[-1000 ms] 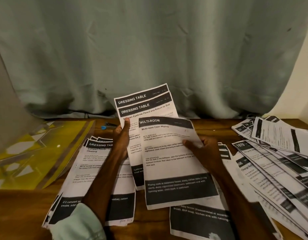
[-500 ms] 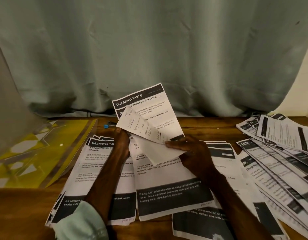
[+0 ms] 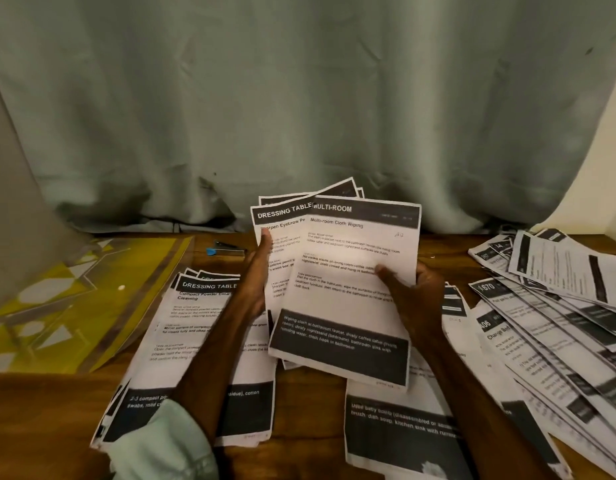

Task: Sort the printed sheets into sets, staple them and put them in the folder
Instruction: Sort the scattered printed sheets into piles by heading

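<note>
Both my hands hold printed sheets upright over the table. My left hand [image 3: 258,271] grips a fanned bunch headed "DRESSING TABLE" [image 3: 282,216] by its left edge. My right hand [image 3: 412,292] pinches a "MULTI-ROOM" sheet [image 3: 355,289] at its right edge, in front of the bunch and overlapping it. A pile headed "DRESSING TABLE" [image 3: 195,341] lies flat under my left forearm. More sheets [image 3: 396,427] lie below my right arm. A yellow transparent folder [image 3: 57,306] lies at the left. A small stapler with a blue tip [image 3: 227,249] rests behind my left hand.
A wide fan of loose printed sheets [image 3: 548,323] covers the right side of the wooden table [image 3: 29,420]. A grey-green curtain [image 3: 299,98] hangs right behind the table's far edge.
The "MULTI-ROOM" sheet lay low in front while my right hand flipped a sheet in the bunch; now my right hand holds that sheet up against the bunch.
</note>
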The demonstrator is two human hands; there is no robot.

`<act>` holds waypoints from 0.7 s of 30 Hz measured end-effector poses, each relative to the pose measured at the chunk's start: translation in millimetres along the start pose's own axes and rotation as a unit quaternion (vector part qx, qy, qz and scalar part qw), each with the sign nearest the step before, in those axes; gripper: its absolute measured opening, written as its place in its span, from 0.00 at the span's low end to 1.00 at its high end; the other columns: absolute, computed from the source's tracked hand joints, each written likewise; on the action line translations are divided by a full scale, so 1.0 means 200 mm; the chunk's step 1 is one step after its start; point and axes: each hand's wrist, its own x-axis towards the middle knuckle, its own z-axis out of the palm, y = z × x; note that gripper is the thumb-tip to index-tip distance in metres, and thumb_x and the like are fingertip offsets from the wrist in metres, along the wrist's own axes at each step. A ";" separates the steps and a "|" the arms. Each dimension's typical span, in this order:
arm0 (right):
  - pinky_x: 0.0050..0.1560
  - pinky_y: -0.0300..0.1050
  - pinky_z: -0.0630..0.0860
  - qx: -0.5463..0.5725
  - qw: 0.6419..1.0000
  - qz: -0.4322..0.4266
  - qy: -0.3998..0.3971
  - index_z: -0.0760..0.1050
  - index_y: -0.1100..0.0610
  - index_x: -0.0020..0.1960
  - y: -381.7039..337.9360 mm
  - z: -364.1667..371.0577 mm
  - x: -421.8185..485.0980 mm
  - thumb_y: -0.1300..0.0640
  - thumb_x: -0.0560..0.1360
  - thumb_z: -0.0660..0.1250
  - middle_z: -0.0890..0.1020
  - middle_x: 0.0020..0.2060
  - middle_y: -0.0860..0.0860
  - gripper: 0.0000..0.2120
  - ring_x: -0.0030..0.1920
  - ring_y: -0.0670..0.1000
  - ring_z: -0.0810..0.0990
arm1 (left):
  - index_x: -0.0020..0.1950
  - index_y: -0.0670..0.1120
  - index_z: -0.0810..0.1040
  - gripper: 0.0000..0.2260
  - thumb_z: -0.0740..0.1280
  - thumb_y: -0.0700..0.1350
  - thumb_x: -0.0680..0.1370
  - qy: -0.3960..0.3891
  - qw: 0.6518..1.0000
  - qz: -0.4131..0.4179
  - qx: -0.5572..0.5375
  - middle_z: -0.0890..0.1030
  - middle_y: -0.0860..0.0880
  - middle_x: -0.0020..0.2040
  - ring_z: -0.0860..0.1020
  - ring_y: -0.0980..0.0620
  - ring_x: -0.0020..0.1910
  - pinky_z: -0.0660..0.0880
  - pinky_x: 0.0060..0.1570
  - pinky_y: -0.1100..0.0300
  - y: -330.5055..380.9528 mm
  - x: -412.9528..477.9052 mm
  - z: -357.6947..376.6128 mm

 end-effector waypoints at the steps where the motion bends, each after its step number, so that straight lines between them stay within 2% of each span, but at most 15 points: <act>1: 0.37 0.40 0.83 0.001 1.000 0.008 0.003 0.78 0.48 0.51 0.02 0.00 0.01 0.54 0.73 0.77 0.86 0.50 0.50 0.10 0.42 0.48 0.87 | 0.68 0.46 0.76 0.25 0.70 0.60 0.77 -0.016 1.000 0.004 0.021 0.83 0.40 0.62 0.82 0.36 0.60 0.74 0.63 0.31 0.00 -0.02 0.02; 4: 0.36 0.39 0.82 0.000 1.000 0.019 0.003 0.78 0.50 0.53 0.06 0.01 0.03 0.53 0.73 0.77 0.86 0.50 0.49 0.12 0.42 0.48 0.87 | 0.58 0.51 0.75 0.15 0.75 0.50 0.75 -0.012 0.996 -0.002 0.092 0.87 0.46 0.52 0.85 0.42 0.53 0.80 0.57 0.38 -0.01 -0.04 0.06; 7: 0.38 0.38 0.83 -0.016 1.000 0.021 -0.001 0.76 0.53 0.59 0.08 0.04 0.04 0.51 0.74 0.75 0.84 0.51 0.49 0.17 0.45 0.48 0.86 | 0.58 0.49 0.76 0.16 0.77 0.44 0.74 -0.015 0.992 0.005 0.122 0.87 0.46 0.52 0.86 0.43 0.51 0.81 0.55 0.39 -0.01 -0.04 0.07; 11: 0.47 0.45 0.83 -0.048 0.998 0.022 -0.030 0.72 0.55 0.66 0.13 0.07 0.06 0.48 0.78 0.70 0.83 0.57 0.50 0.20 0.52 0.51 0.85 | 0.57 0.50 0.75 0.11 0.73 0.46 0.78 0.012 0.992 0.035 0.122 0.88 0.47 0.46 0.87 0.48 0.41 0.84 0.38 0.52 0.03 -0.02 0.06; 14: 0.51 0.48 0.83 -0.062 0.997 0.030 -0.042 0.71 0.54 0.68 0.14 0.08 0.06 0.45 0.78 0.69 0.82 0.59 0.49 0.22 0.54 0.50 0.84 | 0.53 0.52 0.74 0.07 0.72 0.47 0.79 0.019 0.990 0.051 0.127 0.87 0.49 0.45 0.87 0.51 0.39 0.83 0.38 0.53 0.06 -0.02 0.06; 17: 0.45 0.45 0.84 -0.030 0.996 0.055 -0.066 0.72 0.53 0.68 0.12 0.09 0.05 0.44 0.76 0.70 0.84 0.57 0.49 0.24 0.51 0.50 0.86 | 0.50 0.53 0.73 0.07 0.72 0.46 0.79 0.022 0.990 0.058 0.125 0.86 0.52 0.40 0.86 0.53 0.36 0.83 0.34 0.55 0.09 -0.02 0.04; 21: 0.43 0.50 0.85 0.038 0.980 0.102 -0.165 0.74 0.53 0.65 0.05 0.08 0.04 0.49 0.77 0.71 0.86 0.53 0.50 0.19 0.49 0.53 0.87 | 0.54 0.51 0.75 0.08 0.72 0.44 0.79 0.044 0.994 0.058 0.081 0.86 0.47 0.48 0.86 0.50 0.38 0.82 0.32 0.56 0.14 0.00 -0.03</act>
